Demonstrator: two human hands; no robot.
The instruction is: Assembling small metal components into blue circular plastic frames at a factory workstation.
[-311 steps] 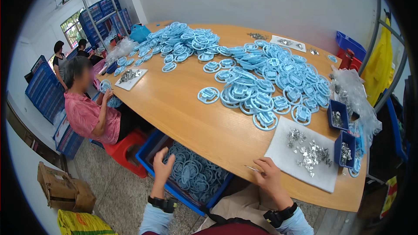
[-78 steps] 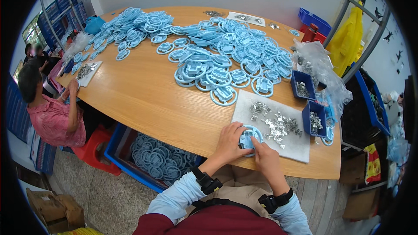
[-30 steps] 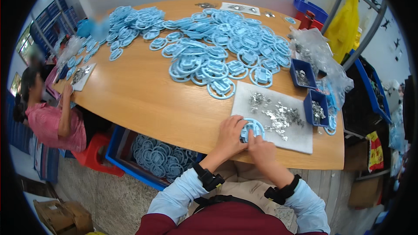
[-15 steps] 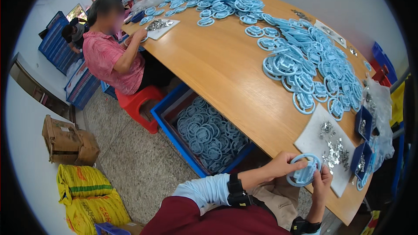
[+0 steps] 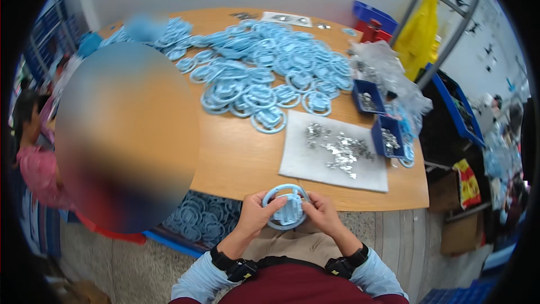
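Note:
A light blue round plastic part [image 5: 289, 209], a ring with a moulded centre like a toy steering wheel, is held between both hands just off the table's near edge. My left hand [image 5: 253, 217] grips its left rim, thumb lying over the front. My right hand [image 5: 327, 215] pinches its right side, thumb by the centre piece; the fingers behind the part are hidden. Beyond the hands, a white mat [image 5: 298, 160] carries loose shiny metal pieces [image 5: 344, 152]. Two small blue bins [image 5: 388, 143] [image 5: 367, 101] with similar metal pieces stand along its right side.
A large heap of light blue parts [image 5: 264, 59] spreads over the wooden table [image 5: 230, 169]. Below the table's edge, a blue crate [image 5: 169, 242] holds more. A person in pink [image 5: 39, 174] sits at left, behind a large blurred patch. Clear plastic bags [image 5: 388, 70] lie at right.
My view has swung to the right, bringing the mat and bins toward the middle. Both hands still hold the light blue part, which now faces me more upright.

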